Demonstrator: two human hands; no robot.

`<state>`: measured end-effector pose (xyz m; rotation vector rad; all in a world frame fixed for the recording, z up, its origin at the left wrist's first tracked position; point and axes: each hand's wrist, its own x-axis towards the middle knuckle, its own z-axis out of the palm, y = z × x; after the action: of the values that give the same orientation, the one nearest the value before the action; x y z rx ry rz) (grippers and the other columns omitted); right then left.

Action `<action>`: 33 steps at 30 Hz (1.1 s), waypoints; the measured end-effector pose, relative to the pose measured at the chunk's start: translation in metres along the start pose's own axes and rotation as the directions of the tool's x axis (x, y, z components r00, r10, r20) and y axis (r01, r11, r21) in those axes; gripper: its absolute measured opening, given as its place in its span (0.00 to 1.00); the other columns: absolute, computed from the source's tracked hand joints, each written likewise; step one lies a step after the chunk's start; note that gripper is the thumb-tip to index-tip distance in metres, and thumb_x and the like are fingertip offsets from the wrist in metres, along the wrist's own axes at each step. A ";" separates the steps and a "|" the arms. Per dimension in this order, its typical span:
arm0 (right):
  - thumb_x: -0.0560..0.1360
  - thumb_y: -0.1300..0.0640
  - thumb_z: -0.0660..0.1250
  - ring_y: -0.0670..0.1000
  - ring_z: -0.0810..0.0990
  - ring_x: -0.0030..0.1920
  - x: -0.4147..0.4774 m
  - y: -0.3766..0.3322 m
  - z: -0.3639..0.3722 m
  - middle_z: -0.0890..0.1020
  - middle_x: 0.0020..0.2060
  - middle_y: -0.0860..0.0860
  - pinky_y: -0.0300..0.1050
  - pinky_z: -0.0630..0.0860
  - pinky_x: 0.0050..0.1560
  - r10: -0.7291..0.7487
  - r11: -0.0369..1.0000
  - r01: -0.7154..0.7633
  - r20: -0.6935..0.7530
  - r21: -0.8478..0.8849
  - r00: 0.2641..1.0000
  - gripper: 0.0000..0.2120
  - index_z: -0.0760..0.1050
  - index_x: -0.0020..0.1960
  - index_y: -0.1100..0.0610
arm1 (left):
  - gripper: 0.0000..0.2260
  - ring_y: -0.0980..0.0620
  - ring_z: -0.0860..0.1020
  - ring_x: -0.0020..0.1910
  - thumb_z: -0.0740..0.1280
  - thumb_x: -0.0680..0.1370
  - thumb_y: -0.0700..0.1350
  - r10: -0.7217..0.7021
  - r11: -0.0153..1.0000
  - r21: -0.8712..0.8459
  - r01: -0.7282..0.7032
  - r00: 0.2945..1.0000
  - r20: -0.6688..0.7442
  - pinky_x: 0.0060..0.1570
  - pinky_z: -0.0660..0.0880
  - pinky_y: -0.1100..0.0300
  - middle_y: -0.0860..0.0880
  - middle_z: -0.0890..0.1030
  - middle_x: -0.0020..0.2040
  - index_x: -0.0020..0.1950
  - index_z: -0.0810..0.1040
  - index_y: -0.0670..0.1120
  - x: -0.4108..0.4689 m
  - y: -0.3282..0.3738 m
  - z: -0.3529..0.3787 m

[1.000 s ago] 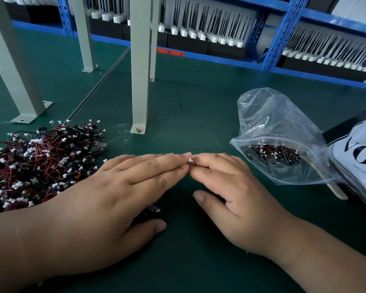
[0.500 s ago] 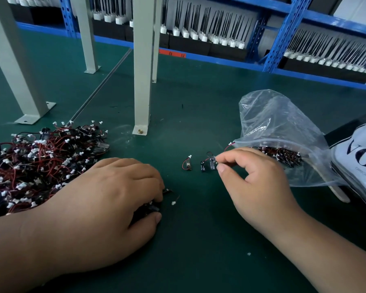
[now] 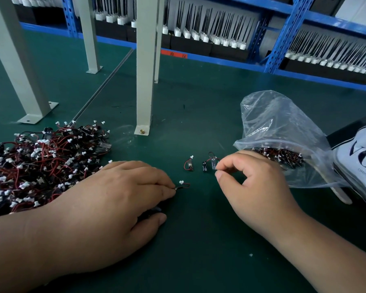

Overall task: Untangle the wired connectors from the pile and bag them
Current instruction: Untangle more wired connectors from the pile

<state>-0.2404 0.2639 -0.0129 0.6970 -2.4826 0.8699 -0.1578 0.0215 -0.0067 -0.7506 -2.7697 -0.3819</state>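
Left edge of frame, mid-height: tangled pile of red-and-black wired connectors with white plugs (image 3: 40, 161), sprawled on the dark green bench mat (image 3: 199, 250). Left hand (image 3: 114, 204) lies just right of the pile, knuckles up, fingers curled down to the mat; fingertips hold the black end of a short red-wire connector with a white plug (image 3: 183, 185) that pokes out to the right. Thumb lies flat on the mat; something dark sits under the palm, cannot tell what. Centre of frame: one loose red-looped connector (image 3: 189, 163) lies alone on the mat, clear of both hands. Just right of it, a black-block connector with a wire loop (image 3: 208, 165), pinched between thumb and forefinger of the right hand (image 3: 256, 187), other fingers loosely curled. Right of centre: clear plastic zip bag (image 3: 283, 123), mouth towards the right hand, bagged connectors (image 3: 283, 157) heaped inside. Far right edge: white bag with dark lettering (image 3: 363, 163). Upper frame: grey metal posts (image 3: 143, 81), blue shelving (image 3: 287, 34).
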 end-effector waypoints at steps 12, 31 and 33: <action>0.65 0.69 0.65 0.44 0.76 0.50 -0.001 0.002 0.000 0.79 0.42 0.41 0.32 0.70 0.46 0.075 0.997 -0.076 0.027 0.021 0.997 0.19 0.77 0.47 0.47 | 0.19 0.61 0.74 0.60 0.62 0.75 0.58 0.023 1.000 -0.006 -0.023 0.999 -0.027 0.59 0.76 0.55 0.63 0.74 0.64 0.64 0.77 0.55 -0.001 0.000 0.002; 0.70 0.64 0.67 0.38 0.74 0.35 -0.003 0.005 0.002 0.81 0.44 0.36 0.37 0.66 0.36 0.136 0.990 -0.135 0.044 -0.031 0.990 0.15 0.74 0.49 0.45 | 0.18 0.61 0.74 0.61 0.61 0.76 0.58 0.025 1.000 -0.006 -0.025 1.000 -0.014 0.59 0.76 0.53 0.64 0.74 0.64 0.64 0.77 0.56 0.000 -0.001 0.001; 0.71 0.63 0.68 0.36 0.74 0.34 -0.004 0.004 0.002 0.80 0.46 0.35 0.36 0.65 0.35 0.137 0.991 -0.136 0.049 -0.012 0.989 0.15 0.75 0.50 0.45 | 0.19 0.61 0.74 0.61 0.61 0.76 0.58 0.024 1.000 -0.008 -0.024 1.000 -0.009 0.58 0.76 0.53 0.64 0.74 0.64 0.64 0.77 0.56 0.000 -0.001 0.001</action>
<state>-0.2401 0.2666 -0.0187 0.5577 -2.6020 0.9005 -0.1583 0.0210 -0.0080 -0.7807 -2.7497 -0.3905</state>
